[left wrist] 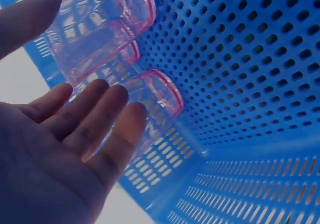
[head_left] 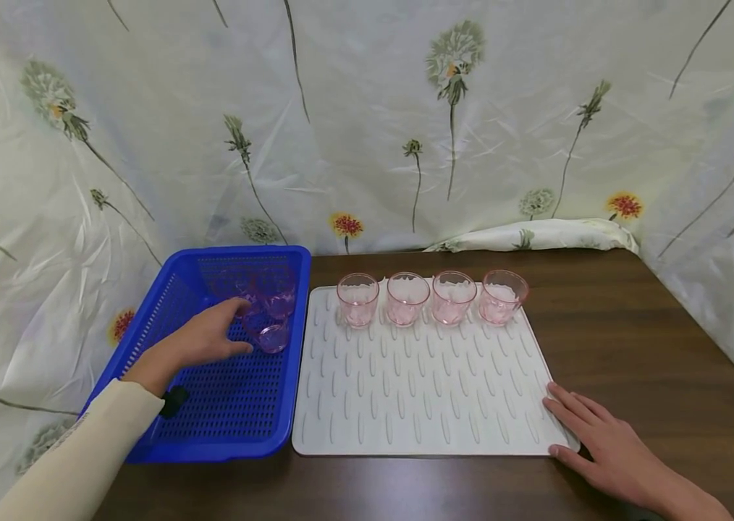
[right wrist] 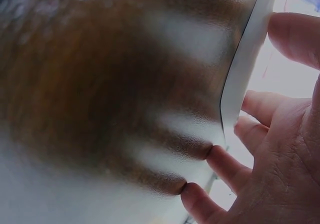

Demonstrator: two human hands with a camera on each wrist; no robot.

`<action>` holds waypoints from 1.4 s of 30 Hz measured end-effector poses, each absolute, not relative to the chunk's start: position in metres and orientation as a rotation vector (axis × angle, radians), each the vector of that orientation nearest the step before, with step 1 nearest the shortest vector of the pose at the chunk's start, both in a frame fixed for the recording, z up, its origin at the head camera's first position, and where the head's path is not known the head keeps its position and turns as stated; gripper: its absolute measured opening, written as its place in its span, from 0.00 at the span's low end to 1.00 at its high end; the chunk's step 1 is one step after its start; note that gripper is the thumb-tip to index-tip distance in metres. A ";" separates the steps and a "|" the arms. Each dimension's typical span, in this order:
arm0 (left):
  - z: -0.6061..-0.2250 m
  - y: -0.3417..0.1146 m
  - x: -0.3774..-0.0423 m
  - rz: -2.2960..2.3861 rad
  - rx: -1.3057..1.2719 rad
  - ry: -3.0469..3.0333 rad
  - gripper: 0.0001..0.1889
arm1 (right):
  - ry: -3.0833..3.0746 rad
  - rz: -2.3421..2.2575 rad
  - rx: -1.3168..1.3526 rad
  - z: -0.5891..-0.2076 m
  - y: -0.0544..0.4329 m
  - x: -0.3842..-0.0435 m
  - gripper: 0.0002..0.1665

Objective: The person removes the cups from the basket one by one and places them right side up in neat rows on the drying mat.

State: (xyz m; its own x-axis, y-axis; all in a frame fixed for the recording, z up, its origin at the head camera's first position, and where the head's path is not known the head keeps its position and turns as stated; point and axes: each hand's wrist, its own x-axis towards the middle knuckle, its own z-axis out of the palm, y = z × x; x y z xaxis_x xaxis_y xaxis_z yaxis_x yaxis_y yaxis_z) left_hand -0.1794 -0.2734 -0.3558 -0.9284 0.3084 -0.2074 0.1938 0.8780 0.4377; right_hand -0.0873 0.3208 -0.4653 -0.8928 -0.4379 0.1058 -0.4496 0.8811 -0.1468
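Note:
My left hand (head_left: 211,334) reaches into a blue plastic basket (head_left: 307,304), thumb and fingers spread beside some clear pink glasses (head_left: 273,337). In the left wrist view the fingers overlap a pink-rimmed glass (left wrist: 167,91) lying on its side, and the palm holds nothing. On a white ridged drying mat (head_left: 406,391), several matching pink glasses (head_left: 408,300) stand in a row along the far edge. My right hand (head_left: 608,441) lies at the mat's near right corner, thumb and fingertips on its edge, other fingers on the table. Its fingers are extended around nothing.
The dark wooden table (head_left: 654,347) extends to the right of the mat. A patterned cloth (head_left: 367,123) hangs behind and at both sides, with a bunched fold (head_left: 536,235) on the table's back edge. The basket's right rim runs close beside the mat.

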 end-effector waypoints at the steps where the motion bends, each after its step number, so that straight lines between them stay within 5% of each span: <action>1: -0.358 -0.274 -0.181 0.619 0.363 2.768 0.40 | -2.987 0.257 0.700 -0.465 0.321 -0.088 0.40; 42: -0.409 -0.282 -0.214 1.366 0.296 2.247 0.47 | -2.969 0.267 0.696 -0.468 0.321 -0.088 0.41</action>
State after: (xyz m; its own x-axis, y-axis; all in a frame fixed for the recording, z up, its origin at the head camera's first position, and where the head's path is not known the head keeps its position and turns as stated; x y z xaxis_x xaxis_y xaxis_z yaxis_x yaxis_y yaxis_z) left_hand -0.2140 -0.2816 -0.4093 -0.8563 0.4238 -0.2952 -0.0670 0.4756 0.8771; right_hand -0.0876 0.3212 -0.4677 -0.8936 -0.4333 0.1171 -0.4472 0.8816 -0.1507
